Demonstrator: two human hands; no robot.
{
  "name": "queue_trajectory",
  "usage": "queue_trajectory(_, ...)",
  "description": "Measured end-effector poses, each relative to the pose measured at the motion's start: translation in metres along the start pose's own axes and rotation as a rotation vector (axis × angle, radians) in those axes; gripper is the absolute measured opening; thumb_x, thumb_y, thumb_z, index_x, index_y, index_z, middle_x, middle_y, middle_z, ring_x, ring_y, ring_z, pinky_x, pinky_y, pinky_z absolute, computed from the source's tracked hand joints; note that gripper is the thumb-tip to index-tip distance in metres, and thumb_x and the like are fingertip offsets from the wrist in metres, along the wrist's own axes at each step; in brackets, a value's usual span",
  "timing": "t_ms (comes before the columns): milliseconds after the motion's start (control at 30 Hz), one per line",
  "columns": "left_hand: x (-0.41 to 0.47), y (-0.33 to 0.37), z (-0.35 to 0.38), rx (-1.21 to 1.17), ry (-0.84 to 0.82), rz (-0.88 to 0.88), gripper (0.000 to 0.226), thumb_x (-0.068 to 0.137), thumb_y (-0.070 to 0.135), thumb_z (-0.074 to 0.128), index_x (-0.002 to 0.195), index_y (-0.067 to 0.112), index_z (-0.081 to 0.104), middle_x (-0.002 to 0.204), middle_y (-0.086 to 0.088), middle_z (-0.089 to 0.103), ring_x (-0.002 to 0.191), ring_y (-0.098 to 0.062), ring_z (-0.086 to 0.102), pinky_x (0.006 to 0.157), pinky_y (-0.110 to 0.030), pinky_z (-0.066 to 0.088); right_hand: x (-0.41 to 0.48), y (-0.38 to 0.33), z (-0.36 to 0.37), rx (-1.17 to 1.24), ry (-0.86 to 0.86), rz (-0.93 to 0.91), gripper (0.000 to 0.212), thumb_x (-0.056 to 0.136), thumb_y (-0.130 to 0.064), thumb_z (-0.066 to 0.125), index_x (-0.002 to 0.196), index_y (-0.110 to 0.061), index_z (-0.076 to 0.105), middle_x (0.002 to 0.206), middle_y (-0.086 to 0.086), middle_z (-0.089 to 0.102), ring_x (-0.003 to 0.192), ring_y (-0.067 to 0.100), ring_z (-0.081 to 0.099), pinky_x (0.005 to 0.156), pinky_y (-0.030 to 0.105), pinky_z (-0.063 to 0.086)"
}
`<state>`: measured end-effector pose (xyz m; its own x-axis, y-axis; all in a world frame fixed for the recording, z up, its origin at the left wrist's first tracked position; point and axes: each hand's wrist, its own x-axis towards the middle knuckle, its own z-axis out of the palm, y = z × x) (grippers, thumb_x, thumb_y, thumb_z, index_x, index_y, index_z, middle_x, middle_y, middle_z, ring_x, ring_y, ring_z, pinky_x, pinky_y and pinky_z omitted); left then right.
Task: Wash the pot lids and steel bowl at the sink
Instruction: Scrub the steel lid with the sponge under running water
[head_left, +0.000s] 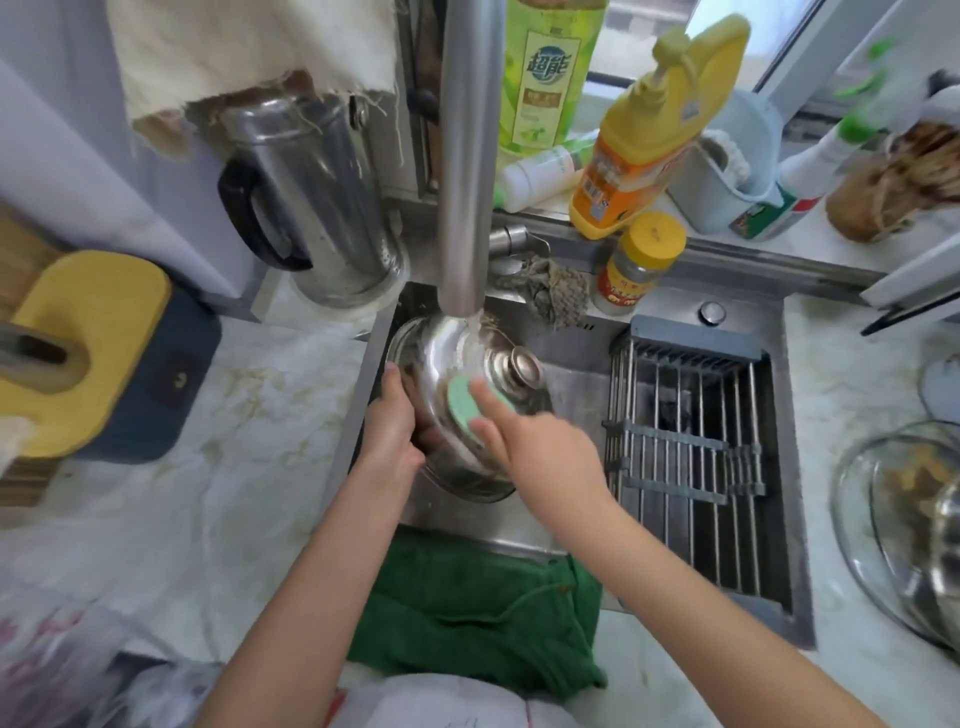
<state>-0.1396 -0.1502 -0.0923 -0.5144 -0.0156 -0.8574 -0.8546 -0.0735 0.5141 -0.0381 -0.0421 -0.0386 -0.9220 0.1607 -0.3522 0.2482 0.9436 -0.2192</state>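
Scrubbing is under way in the head view. The left hand (392, 421) grips the rim of the steel pot lid (452, 353) and holds it tilted inside the sink (571, 374) beneath the tap (462, 156), evidently so the stream runs over the dome. The right hand (540, 447) pinches a green sponge (462, 408) against the dome beside the knob. A glass lid (862, 519) waits on the counter, well apart to the right.

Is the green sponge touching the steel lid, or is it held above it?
Touching. The head view shows the right hand pressing the green sponge flat against the steel lid.
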Motion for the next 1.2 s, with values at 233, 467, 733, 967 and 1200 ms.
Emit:
queue_trajectory(233, -0.005, 0.006, 0.006, 0.001, 0.015, 0.148, 0.046, 0.098, 0.052, 0.042, 0.099, 0.012, 0.064, 0.093, -0.008, 0.070, 0.085, -0.024, 0.069, 0.078, -0.039, 0.058, 0.031, 0.006, -0.018, -0.047, 0.111, 0.058, 0.051, 0.102, -0.049, 0.021, 0.152, -0.036, 0.017, 0.092, 0.011, 0.064, 0.084, 0.031, 0.063, 0.058, 0.032, 0.032)
queue_trajectory(467, -0.012, 0.007, 0.004, -0.006, 0.021, 0.174, 0.038, 0.100, 0.047, 0.040, 0.080, 0.018, 0.055, 0.056, 0.001, 0.066, 0.049, -0.014, 0.065, 0.051, -0.028, 0.055, 0.013, -0.003, -0.011, -0.120, 0.093, -0.004, 0.052, 0.102, -0.049, 0.019, 0.152, -0.036, 0.012, 0.071, 0.003, 0.044, 0.066, 0.027, 0.055, 0.051, 0.031, 0.031)
queue_trajectory(733, -0.018, 0.014, 0.001, 0.027, 0.020, 0.216, 0.040, 0.101, 0.048, 0.038, 0.086, 0.016, 0.058, 0.075, -0.003, 0.066, 0.056, -0.011, 0.064, 0.045, -0.023, 0.054, -0.004, 0.000, -0.015, -0.176, 0.010, -0.038, 0.052, 0.102, -0.048, 0.018, 0.152, -0.034, 0.012, 0.074, 0.004, 0.047, 0.062, 0.024, 0.046, 0.051, 0.030, 0.034)
queue_trajectory(967, -0.025, 0.011, 0.001, 0.021, -0.006, 0.201, 0.038, 0.100, 0.048, 0.041, 0.091, 0.016, 0.059, 0.077, -0.005, 0.067, 0.054, -0.013, 0.066, 0.041, -0.024, 0.052, -0.011, -0.005, -0.016, -0.159, 0.022, -0.035, 0.052, 0.103, -0.047, 0.018, 0.152, -0.033, 0.009, 0.066, 0.001, 0.041, 0.059, 0.023, 0.044, 0.047, 0.030, 0.030)
queue_trajectory(1200, -0.028, 0.012, 0.001, 0.045, -0.005, 0.170, 0.041, 0.100, 0.050, 0.040, 0.087, 0.016, 0.059, 0.078, -0.005, 0.067, 0.065, -0.017, 0.066, 0.055, -0.028, 0.056, 0.002, -0.002, -0.020, -0.180, 0.072, -0.008, 0.050, 0.103, -0.046, 0.020, 0.151, -0.031, 0.015, 0.063, -0.001, 0.041, 0.054, 0.023, 0.043, 0.044, 0.029, 0.026)
